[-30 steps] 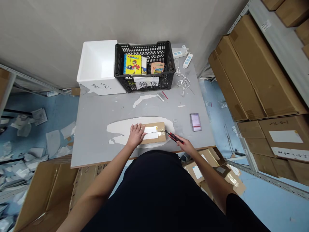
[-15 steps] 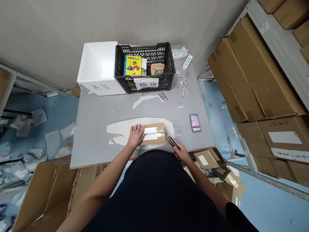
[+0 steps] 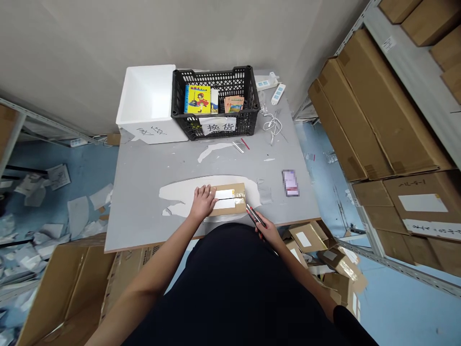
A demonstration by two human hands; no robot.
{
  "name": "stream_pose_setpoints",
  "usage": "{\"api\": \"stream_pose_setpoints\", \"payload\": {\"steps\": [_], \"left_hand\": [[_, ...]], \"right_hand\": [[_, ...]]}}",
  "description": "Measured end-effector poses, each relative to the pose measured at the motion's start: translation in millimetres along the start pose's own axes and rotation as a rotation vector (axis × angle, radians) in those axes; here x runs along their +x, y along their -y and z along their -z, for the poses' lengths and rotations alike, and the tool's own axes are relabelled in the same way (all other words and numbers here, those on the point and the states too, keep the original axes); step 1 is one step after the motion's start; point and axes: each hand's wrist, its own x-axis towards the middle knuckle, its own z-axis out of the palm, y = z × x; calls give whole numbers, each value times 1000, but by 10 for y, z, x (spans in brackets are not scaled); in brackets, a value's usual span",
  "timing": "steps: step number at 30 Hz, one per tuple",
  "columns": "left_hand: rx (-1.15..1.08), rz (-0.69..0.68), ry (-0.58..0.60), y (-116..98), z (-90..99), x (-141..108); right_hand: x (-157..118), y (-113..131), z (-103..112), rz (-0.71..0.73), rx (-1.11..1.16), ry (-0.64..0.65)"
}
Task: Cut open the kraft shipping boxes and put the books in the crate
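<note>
at the grey table (image 3: 137, 192) i am steering, a black crate (image 3: 212, 72) sits at the far end and a taped cardboard parcel (image 3: 234, 207) lies near the front edge. my left hand (image 3: 203, 202) presses on it, fingers spread; my right hand (image 3: 267, 231), just beside it, has its fingers closed around a red-black utility knife (image 3: 255, 215).

I can count one left hand (image 3: 202, 202), one right hand (image 3: 267, 231), one cardboard parcel (image 3: 239, 207) and one utility knife (image 3: 255, 216). Also there are one black crate (image 3: 180, 120), one white foam box (image 3: 144, 101) and two power strips (image 3: 278, 93) (image 3: 264, 83) (both of them white).
</note>
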Motion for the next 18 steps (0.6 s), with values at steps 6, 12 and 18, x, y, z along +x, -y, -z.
{"api": "stream_pose_setpoints", "payload": {"steps": [6,12,18], "left_hand": [[-9,-26,-9,24,27,8],[-96,-50,-6,108,125,16],[-151,-51,37,216,184,48]], "right_hand": [[-102,-134,38,29,47,-56],[-55,-150,-83,36,414,-208],[314,131,-376,82,678,-154]]}}
